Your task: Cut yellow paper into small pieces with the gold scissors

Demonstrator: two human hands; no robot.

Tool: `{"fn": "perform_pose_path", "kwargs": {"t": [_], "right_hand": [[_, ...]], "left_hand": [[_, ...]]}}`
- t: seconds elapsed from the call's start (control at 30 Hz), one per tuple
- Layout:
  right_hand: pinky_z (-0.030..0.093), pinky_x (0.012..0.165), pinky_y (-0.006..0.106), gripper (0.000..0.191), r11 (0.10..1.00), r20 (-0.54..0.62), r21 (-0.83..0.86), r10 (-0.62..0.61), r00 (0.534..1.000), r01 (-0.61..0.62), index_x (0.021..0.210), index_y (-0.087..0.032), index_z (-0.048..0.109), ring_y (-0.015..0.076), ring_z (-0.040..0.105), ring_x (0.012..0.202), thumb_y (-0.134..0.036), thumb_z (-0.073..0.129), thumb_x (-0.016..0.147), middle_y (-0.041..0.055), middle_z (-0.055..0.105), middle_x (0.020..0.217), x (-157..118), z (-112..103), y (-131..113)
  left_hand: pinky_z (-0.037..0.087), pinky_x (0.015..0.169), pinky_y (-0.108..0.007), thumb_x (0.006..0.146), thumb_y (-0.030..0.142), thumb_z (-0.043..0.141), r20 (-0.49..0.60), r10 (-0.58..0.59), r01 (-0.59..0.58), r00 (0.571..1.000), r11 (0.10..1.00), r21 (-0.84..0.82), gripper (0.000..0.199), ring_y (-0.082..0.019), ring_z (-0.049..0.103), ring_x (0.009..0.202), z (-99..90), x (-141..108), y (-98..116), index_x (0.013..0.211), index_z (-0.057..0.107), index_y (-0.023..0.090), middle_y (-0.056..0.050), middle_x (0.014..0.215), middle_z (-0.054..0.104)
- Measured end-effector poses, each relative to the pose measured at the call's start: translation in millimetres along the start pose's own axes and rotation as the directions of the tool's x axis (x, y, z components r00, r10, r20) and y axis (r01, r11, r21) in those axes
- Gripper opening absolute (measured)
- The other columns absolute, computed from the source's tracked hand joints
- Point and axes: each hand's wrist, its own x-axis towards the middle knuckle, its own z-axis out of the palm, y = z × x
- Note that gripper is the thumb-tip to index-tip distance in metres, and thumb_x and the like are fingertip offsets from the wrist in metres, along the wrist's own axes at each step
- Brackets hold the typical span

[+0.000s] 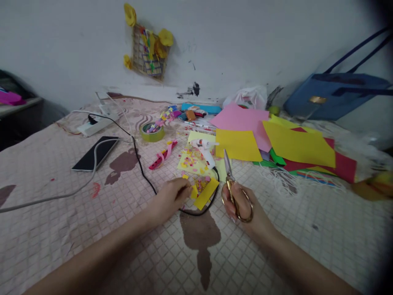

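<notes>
My right hand (241, 203) is wrapped round the gold handles of a pair of scissors (229, 166), whose closed-looking blades point away from me. My left hand (170, 198) rests low over the cloth, fingertips pinched together beside small yellow paper scraps; what they hold, if anything, is too small to tell. Just right of it lies a yellow paper strip (206, 194) near a pile of tiny pink and yellow bits. Beyond the hands a white glue gun (204, 151) lies on a pale yellow sheet (187, 164), its black cord looping around the scraps.
Yellow (238, 143) and pink sheets (242, 123) spread at the right, with white string (282, 178) in front. At the left are a phone (95, 153), a power strip (98, 124) and cables. A green tape roll (152, 133) stands mid-table; a blue bag (334, 96) sits back right.
</notes>
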Motion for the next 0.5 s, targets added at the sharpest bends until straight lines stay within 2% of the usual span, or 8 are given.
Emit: {"fn": "perform_pose_path", "kwargs": {"t": [0.07, 0.2, 0.37, 0.5], "right_hand": [[0.027, 0.033, 0.018, 0.043, 1.000, -0.005, -0.029, -0.009, 1.000, 0.009, 0.065, -0.018, 0.045, 0.0059, 0.033, 0.033, -0.057, 0.042, 0.082, -0.0075, 0.037, 0.042, 1, 0, -2], [0.029, 0.033, 0.018, 0.044, 0.991, 0.014, -0.132, 0.004, 1.000, -0.002, 0.064, -0.019, 0.044, 0.0057, 0.034, 0.034, -0.059, 0.044, 0.080, -0.0075, 0.037, 0.043, 0, 5, -5], [0.030, 0.033, 0.018, 0.043, 0.979, 0.006, -0.206, -0.001, 1.000, 0.002, 0.063, -0.019, 0.042, 0.0055, 0.035, 0.035, -0.058, 0.042, 0.080, -0.0074, 0.037, 0.045, 1, 6, -5], [0.030, 0.033, 0.017, 0.039, 0.974, 0.023, -0.225, 0.015, 1.000, -0.009, 0.062, -0.020, 0.039, 0.0050, 0.035, 0.035, -0.053, 0.046, 0.081, -0.0079, 0.037, 0.047, 4, 4, -1]], "left_hand": [[0.030, 0.054, -0.023, 0.083, 0.022, 0.046, -0.001, 0.064, -0.063, 0.998, 0.990, 0.127, 0.022, -0.012, 0.043, 0.058, 1.7, 3, -2, 0.063, 0.054, 0.017, 0.000, 0.061, 0.051], [0.030, 0.057, -0.024, 0.083, 0.020, 0.043, 0.019, 0.099, -0.101, 0.995, 0.974, 0.202, 0.024, -0.013, 0.046, 0.061, 1.0, 6, -4, 0.064, 0.056, 0.017, -0.001, 0.063, 0.052], [0.030, 0.054, -0.023, 0.082, 0.022, 0.047, -0.043, 0.095, -0.085, 0.994, 0.975, 0.205, 0.021, -0.012, 0.045, 0.058, -6.2, 5, -3, 0.068, 0.063, 0.017, -0.002, 0.063, 0.055], [0.032, 0.054, -0.022, 0.081, 0.026, 0.050, -0.064, 0.026, -0.015, 0.998, 0.987, 0.160, 0.020, -0.012, 0.047, 0.059, -9.9, 5, -5, 0.071, 0.065, 0.015, -0.002, 0.064, 0.057]]}}
